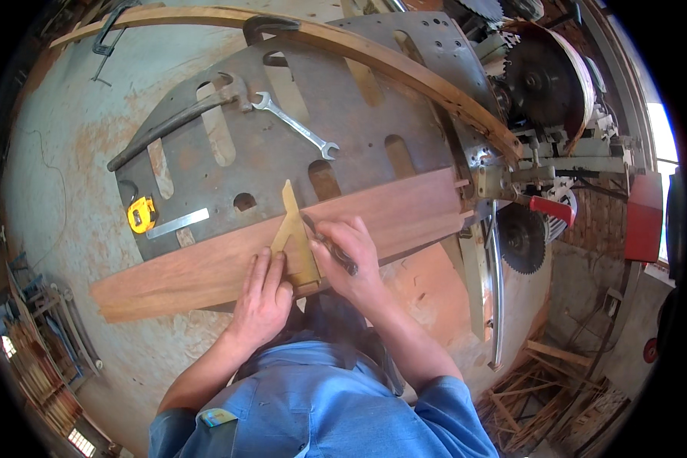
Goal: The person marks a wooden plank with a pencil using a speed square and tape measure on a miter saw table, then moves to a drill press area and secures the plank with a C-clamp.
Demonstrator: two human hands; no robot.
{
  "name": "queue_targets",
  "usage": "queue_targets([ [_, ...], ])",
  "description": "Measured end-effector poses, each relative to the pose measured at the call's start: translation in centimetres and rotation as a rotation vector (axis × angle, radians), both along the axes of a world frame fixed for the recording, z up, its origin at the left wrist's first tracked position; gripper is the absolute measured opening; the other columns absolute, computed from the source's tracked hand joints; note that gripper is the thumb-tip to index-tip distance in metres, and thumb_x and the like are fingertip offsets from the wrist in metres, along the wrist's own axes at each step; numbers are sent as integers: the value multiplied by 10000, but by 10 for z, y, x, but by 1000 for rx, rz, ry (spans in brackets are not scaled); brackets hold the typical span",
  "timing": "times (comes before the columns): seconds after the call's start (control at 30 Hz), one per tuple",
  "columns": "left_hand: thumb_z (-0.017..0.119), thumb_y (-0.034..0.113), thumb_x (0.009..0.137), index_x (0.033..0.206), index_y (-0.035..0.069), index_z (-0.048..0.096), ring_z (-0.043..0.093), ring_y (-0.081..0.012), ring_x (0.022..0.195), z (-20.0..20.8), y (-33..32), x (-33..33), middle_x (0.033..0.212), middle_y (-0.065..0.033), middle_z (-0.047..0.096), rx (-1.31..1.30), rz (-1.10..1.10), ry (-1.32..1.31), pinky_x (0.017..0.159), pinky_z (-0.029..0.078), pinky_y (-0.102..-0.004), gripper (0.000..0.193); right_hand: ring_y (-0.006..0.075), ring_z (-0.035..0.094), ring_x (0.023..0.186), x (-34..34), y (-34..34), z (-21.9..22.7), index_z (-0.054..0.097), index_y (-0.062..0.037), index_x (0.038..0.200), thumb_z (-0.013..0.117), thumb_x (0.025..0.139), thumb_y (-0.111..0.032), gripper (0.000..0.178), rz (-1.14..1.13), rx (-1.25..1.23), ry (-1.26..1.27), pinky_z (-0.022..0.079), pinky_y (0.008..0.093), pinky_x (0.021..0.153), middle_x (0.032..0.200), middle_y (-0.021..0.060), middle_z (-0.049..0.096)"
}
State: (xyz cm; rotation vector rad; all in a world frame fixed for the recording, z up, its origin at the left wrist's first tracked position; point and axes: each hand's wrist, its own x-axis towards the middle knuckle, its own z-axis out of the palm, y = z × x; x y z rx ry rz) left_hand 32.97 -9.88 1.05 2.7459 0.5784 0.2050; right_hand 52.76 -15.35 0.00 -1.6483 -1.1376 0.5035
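A long reddish-brown board (404,214) lies across the near side of the metal table, with small tenons at its right end. On it rests a yellowish mitre square (303,256), its pointed tip reaching past the board's far edge. My left hand (263,298) lies with fingers stretched on the board, fingertips against the square's left side. To the right of the square, my right hand (351,256) grips a dark pen (339,255), held along the square's right edge. The fingers partly hide the pen's shaft, and its tip is too small to make out.
Beyond the board, the slotted metal table (267,145) bears a hammer (179,120), an open-ended wrench (296,127), a yellow tape measure (140,214) and a metal strip (178,224). A curved wooden piece (412,75) spans the far side. Circular saw blades (533,82) stand at right.
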Motion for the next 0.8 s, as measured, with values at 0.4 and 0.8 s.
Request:
queue_targets([
  [0.4,622,72,809,836,-33,549,503,-502,1251,-2,-2,-2,1286,-306,552,10,-6,-1,1041,457,-609,131,314,594,795,2,-45,17,666,-13,960,773,741,-29,243,77,-94,-28,463,407,722,844,123,668],
  [0.8,684,57,782,915,-27,553,459,-531,1291,9,0,-52,1341,-336,504,-150,124,-120,1020,447,-599,204,282,619,920,-8,-50,58,652,17,945,667,769,29,178,-193,-56,32,507,370,823,933,143,654],
])
